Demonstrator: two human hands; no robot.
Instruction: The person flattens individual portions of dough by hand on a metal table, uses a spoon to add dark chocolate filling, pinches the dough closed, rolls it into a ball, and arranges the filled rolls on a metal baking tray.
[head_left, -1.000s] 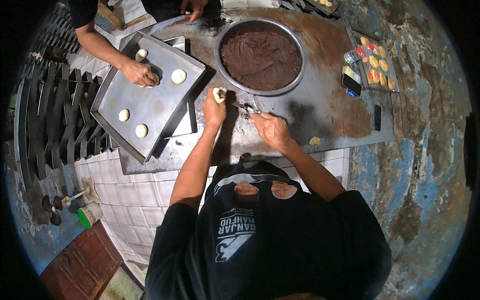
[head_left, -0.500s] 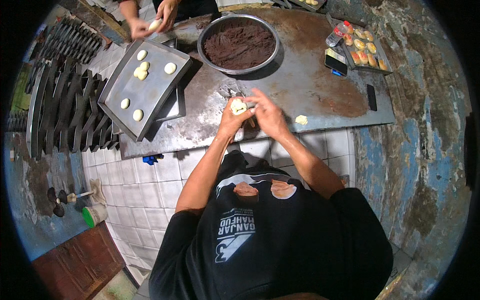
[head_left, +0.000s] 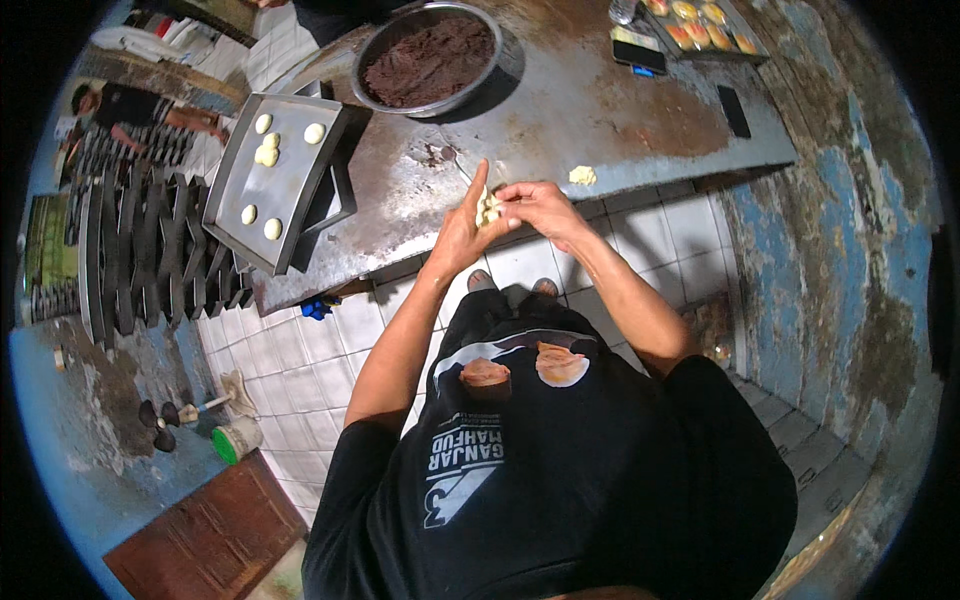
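My left hand (head_left: 462, 232) is cupped around a lump of pale yellow dough (head_left: 487, 208), its index finger pointing up along the far side. From the right, my right hand (head_left: 545, 214) presses its bent fingertips and thumb against the same dough, which looks uneven and pinched. Both hands are just over the near edge of the metal table (head_left: 570, 125). Right of them, a small crumbly pale scrap (head_left: 582, 175) lies on that edge. Beyond my left hand stands a wide metal bowl (head_left: 497, 62) of dark brown filling (head_left: 425, 62). Fingers partly hide the dough.
Several pale dough balls (head_left: 273, 230) sit in a metal tray (head_left: 232, 195) at left, propped on another. Stacked trays (head_left: 150, 250) stand further left. A tray of baked buns (head_left: 715, 38), a phone (head_left: 637, 53) and a dark phone (head_left: 733, 111) lie at right. Another person (head_left: 340, 18) is beyond.
My view has shifted, and the tabletop sits higher in it. My right hand, spread and blurred before, now has its fingers on the dough. The other person's hands with a dough piece have mostly left view.
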